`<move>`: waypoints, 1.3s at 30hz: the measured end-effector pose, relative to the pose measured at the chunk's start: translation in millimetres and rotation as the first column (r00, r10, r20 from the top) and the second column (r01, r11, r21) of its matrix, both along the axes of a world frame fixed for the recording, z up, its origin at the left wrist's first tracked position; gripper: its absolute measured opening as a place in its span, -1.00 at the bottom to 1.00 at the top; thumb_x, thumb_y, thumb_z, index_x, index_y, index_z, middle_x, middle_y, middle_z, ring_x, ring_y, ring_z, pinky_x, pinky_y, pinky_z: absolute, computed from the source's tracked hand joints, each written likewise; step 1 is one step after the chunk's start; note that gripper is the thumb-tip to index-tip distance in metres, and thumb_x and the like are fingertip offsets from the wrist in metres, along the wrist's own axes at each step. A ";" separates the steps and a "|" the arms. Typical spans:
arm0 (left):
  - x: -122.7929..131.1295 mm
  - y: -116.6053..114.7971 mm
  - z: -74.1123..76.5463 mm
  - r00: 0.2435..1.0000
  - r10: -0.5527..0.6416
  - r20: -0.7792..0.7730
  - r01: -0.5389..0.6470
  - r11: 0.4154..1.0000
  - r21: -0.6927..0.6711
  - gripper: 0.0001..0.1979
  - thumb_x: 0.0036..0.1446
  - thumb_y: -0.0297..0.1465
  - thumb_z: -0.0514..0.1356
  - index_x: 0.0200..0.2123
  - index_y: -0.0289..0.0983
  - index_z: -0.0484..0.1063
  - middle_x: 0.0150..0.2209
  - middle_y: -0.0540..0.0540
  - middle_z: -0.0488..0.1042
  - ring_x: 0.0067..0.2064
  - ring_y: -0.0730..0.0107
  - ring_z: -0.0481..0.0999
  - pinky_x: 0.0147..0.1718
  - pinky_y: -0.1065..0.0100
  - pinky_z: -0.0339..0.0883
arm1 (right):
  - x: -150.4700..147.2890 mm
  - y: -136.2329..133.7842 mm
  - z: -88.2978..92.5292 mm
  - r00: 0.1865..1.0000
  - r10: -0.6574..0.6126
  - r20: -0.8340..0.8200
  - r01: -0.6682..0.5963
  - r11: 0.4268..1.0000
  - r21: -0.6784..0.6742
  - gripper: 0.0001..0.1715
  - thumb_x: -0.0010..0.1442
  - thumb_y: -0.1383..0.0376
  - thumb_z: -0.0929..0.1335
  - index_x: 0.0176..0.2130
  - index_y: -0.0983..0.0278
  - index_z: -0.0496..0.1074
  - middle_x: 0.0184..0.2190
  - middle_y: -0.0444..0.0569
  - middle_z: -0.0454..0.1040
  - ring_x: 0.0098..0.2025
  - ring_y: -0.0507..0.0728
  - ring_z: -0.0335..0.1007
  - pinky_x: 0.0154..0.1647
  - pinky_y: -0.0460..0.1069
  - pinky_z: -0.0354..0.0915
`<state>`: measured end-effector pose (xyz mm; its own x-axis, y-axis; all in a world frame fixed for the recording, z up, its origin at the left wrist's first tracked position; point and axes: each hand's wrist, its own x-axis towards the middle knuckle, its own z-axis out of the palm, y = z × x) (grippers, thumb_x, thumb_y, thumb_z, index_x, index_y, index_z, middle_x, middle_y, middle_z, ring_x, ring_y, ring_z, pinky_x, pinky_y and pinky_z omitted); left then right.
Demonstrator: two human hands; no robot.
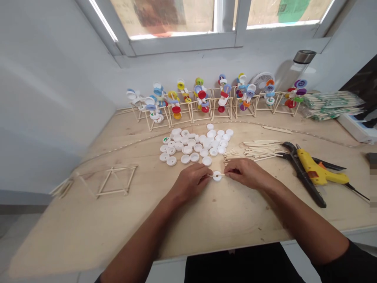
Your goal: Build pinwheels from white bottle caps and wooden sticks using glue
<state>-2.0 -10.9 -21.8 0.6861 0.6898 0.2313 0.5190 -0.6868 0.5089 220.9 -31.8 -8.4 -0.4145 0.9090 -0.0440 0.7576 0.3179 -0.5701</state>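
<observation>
Your left hand (190, 181) and right hand (246, 173) sit close together near the middle of the desk (88, 232). Each grip is closed in a fingertip pinch on a thin stick (225, 174), and between them a white cap (217, 176) with a centre hole sits on that stick; you can't quite tell whether the stick passes through the hole.

Just ahead of your hands lies a cluster of white caps (191, 145). Ahead and to the right is a heap of loose sticks (260, 149). Farther right, a yellow glue gun (316, 171) rests on black pliers (303, 179). On your left, a square stick frame (116, 181) lies flat. Along the back of the desk stands a row of stick stands (206, 102) carrying coloured caps. Beyond them are a small fan (261, 82), a bottle (296, 68) and a bundle of wrapped sticks (332, 104).
</observation>
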 end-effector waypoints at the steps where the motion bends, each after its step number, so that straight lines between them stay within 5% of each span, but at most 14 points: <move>1: 0.1 0.0 0.0 1.000 0.001 0.000 -0.001 1.000 0.000 -0.86 0.09 -0.52 0.07 -0.34 -0.25 0.42 -0.36 -0.04 0.47 -0.32 0.42 0.41 -0.36 0.41 0.23 | 0.1 -0.1 -0.2 1.000 0.001 -0.002 -0.001 1.000 -0.001 -0.84 0.12 0.36 0.29 -0.34 0.22 0.48 -0.41 -0.14 0.49 -0.39 0.02 0.32 -0.40 -0.12 0.09; 39: -0.6 3.1 -4.2 1.000 0.003 0.007 -0.003 0.999 -0.035 -0.83 0.09 -0.52 0.07 -0.34 -0.24 0.45 -0.34 -0.05 0.49 -0.28 0.40 0.43 -0.31 0.39 0.27 | -1.9 -0.6 -0.2 1.000 0.011 0.008 -0.011 1.000 0.022 -0.85 0.12 0.38 0.29 -0.36 0.24 0.47 -0.38 -0.11 0.50 -0.33 0.04 0.35 -0.36 -0.11 0.10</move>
<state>-2.6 -7.8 -26.0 0.6822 0.6998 0.2116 0.5174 -0.6666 0.5365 218.9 -32.4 -8.7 -0.4245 0.9050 -0.0269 0.7582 0.3390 -0.5570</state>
